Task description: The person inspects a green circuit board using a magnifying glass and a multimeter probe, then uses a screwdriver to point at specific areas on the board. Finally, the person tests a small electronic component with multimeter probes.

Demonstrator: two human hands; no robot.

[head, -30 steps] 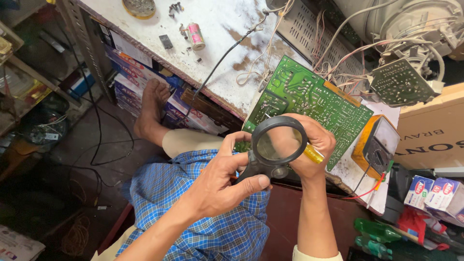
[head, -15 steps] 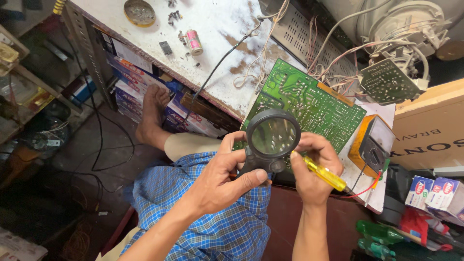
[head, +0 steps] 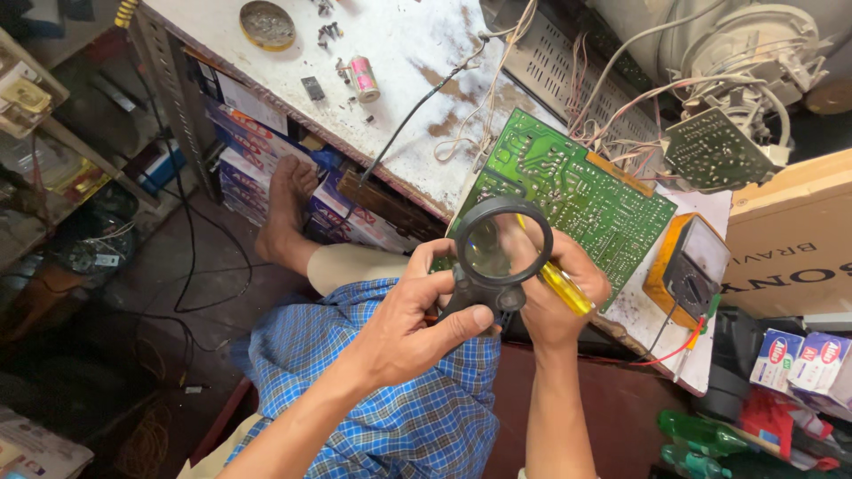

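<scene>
My left hand grips the black handle of a round magnifying glass and holds it over the near corner of a green circuit board. My right hand is just behind the lens, closed around a yellow-handled screwdriver whose tip end is hidden behind the glass. The board lies tilted on the edge of a white worktable, with wire bundles running from its far side.
An orange-cased meter with red and black leads lies right of the board. A second small circuit board, a round tin, a small pink part, a cardboard box and stacked boxes under the table surround me.
The magnifying glass stayed over the board's near corner. My right hand swung out to the right with the screwdriver, then came back close behind the lens.
</scene>
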